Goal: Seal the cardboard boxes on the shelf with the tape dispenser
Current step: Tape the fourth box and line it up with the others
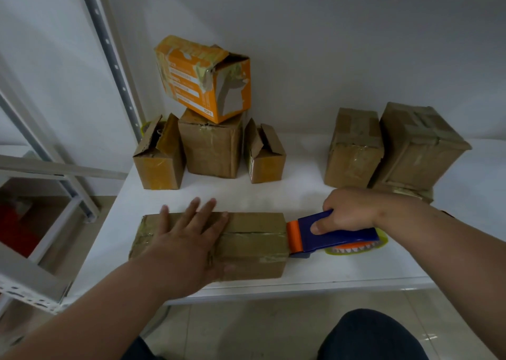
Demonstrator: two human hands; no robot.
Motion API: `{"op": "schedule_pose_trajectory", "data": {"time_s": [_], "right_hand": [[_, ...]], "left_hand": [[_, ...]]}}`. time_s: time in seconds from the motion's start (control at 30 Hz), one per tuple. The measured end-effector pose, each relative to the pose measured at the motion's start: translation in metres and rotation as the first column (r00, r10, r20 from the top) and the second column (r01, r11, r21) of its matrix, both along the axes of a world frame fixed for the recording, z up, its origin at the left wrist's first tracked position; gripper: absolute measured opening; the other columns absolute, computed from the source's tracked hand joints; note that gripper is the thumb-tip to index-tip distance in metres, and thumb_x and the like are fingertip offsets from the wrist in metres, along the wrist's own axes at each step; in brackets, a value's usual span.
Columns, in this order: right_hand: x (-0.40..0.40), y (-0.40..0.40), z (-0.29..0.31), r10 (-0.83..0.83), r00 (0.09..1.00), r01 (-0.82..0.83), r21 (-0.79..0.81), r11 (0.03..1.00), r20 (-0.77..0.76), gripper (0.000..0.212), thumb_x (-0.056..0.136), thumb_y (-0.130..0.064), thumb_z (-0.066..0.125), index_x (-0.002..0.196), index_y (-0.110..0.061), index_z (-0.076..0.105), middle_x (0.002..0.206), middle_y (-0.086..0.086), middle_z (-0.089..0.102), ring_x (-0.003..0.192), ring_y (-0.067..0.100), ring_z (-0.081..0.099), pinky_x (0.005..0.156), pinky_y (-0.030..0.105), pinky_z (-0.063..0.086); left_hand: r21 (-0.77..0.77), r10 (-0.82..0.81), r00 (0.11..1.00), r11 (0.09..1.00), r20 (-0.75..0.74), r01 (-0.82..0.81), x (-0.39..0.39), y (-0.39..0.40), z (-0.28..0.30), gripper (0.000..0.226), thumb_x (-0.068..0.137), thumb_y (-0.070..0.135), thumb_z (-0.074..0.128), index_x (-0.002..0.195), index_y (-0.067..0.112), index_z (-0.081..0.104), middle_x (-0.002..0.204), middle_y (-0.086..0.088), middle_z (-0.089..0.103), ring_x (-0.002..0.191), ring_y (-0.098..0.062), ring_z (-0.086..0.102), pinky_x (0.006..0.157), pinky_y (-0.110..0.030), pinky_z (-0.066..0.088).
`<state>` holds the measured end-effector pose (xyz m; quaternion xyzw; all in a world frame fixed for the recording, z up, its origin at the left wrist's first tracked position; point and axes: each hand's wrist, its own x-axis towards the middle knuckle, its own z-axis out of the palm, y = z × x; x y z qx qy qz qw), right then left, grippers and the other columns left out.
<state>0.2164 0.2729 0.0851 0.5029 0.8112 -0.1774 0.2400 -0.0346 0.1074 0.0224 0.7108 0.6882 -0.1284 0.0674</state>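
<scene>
A long brown cardboard box (254,239) lies near the front edge of the white shelf (356,274), its top flaps closed with a seam along the middle. My left hand (189,236) presses flat on the box's left half, fingers spread. My right hand (347,211) grips the blue and orange tape dispenser (328,236), whose orange front end touches the box's right end. The tape roll (358,247) shows under the dispenser.
At the back left stand three brown boxes, two with open flaps (158,154) (264,154), and an orange box (205,77) tilted on the middle one (210,146). Two taped brown boxes (353,148) (419,146) stand back right. A grey shelf post (109,50) rises at left.
</scene>
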Motion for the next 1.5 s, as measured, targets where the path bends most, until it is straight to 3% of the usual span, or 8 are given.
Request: {"op": "schedule_pose_trajectory", "data": {"time_s": [0.07, 0.47, 0.6, 0.7, 0.9, 1.07, 1.33, 1.5], "right_hand": [[0.000, -0.001, 0.001, 0.014, 1.000, -0.014, 0.014, 1.000, 0.010, 0.045, 0.079, -0.066, 0.059, 0.088, -0.022, 0.064, 0.088, -0.001, 0.067, 0.079, 0.015, 0.065, 0.069, 0.029, 0.052], [0.003, -0.002, -0.004, 0.029, 1.000, -0.029, 0.010, 1.000, -0.011, 0.049, 0.080, -0.067, 0.056, 0.088, -0.020, 0.065, 0.086, 0.000, 0.065, 0.079, 0.017, 0.064, 0.062, 0.027, 0.045], [0.004, -0.002, -0.004, 0.016, 0.999, -0.016, 0.005, 1.000, -0.041, 0.049, 0.079, -0.067, 0.058, 0.088, -0.019, 0.065, 0.086, 0.001, 0.066, 0.079, 0.017, 0.065, 0.064, 0.027, 0.047], [0.003, -0.005, -0.003, 0.035, 0.998, -0.034, 0.023, 0.999, -0.049, 0.048, 0.080, -0.066, 0.057, 0.086, -0.019, 0.064, 0.085, 0.001, 0.065, 0.078, 0.017, 0.063, 0.061, 0.027, 0.045], [0.009, -0.005, -0.011, 0.050, 0.997, -0.048, 0.042, 0.998, -0.062, 0.046, 0.081, -0.067, 0.055, 0.078, -0.022, 0.059, 0.080, 0.000, 0.060, 0.074, 0.016, 0.059, 0.059, 0.027, 0.041], [0.003, 0.001, -0.011, 0.017, 0.997, -0.016, 0.007, 1.000, -0.080, 0.044, 0.078, -0.065, 0.061, 0.082, -0.020, 0.062, 0.081, 0.000, 0.063, 0.076, 0.017, 0.063, 0.060, 0.027, 0.045], [0.007, 0.025, -0.029, -0.300, 0.936, 0.234, -0.314, 0.920, -0.184, 0.036, 0.073, -0.051, 0.075, 0.088, -0.020, 0.064, 0.094, 0.004, 0.067, 0.087, 0.023, 0.065, 0.081, 0.034, 0.052], [0.020, 0.022, -0.048, -0.510, 0.831, 0.373, -0.456, 0.808, -0.223, 0.033, 0.075, -0.041, 0.077, 0.091, -0.013, 0.070, 0.089, 0.006, 0.068, 0.082, 0.022, 0.063, 0.077, 0.030, 0.046]], "left_hand": [[0.018, -0.076, 0.997, 0.997, -0.003, 0.076, 0.014, 0.001, -0.004, 0.091, 0.065, 0.078, -0.015, 0.136, 0.030, -0.043, 0.144, 0.004, -0.049, 0.141, -0.021, -0.034, 0.116, -0.055, -0.016], [0.033, -0.180, 0.982, 0.983, 0.050, 0.179, 0.044, 0.022, -0.013, 0.097, 0.063, 0.082, -0.021, 0.144, 0.030, -0.033, 0.150, 0.007, -0.040, 0.142, -0.015, -0.032, 0.118, -0.048, -0.015], [0.111, -0.156, 0.986, 0.983, 0.060, 0.149, 0.048, 0.032, -0.007, 0.091, 0.081, 0.078, 0.010, 0.153, 0.029, -0.015, 0.162, 0.004, -0.016, 0.149, -0.017, -0.012, 0.116, -0.039, -0.011], [0.112, -0.087, 0.990, 0.991, 0.107, 0.075, 0.064, 0.035, -0.013, 0.094, 0.085, 0.079, 0.023, 0.148, 0.030, -0.026, 0.161, 0.003, -0.021, 0.148, -0.018, -0.018, 0.120, -0.046, -0.010], [0.165, -0.120, 0.991, 0.980, 0.058, 0.109, 0.063, 0.038, -0.018, 0.096, 0.065, 0.077, -0.013, 0.148, 0.031, -0.027, 0.163, 0.002, -0.005, 0.150, -0.019, -0.001, 0.119, -0.047, -0.004], [0.155, -0.126, 0.991, 0.981, 0.046, 0.117, 0.064, 0.040, -0.020, 0.093, 0.070, 0.075, -0.009, 0.149, 0.029, -0.025, 0.163, 0.002, -0.003, 0.150, -0.020, -0.001, 0.118, -0.047, -0.004], [0.151, -0.130, 0.990, 0.981, 0.056, 0.121, 0.064, 0.041, -0.022, 0.086, 0.066, 0.075, -0.013, 0.136, 0.031, -0.038, 0.163, 0.004, -0.008, 0.150, -0.019, -0.006, 0.118, -0.046, -0.008], [0.135, -0.122, 0.990, 0.985, 0.069, 0.112, 0.065, 0.039, -0.020, 0.085, 0.067, 0.078, -0.013, 0.134, 0.033, -0.039, 0.162, 0.005, -0.015, 0.149, -0.018, -0.011, 0.117, -0.044, -0.012]]}}
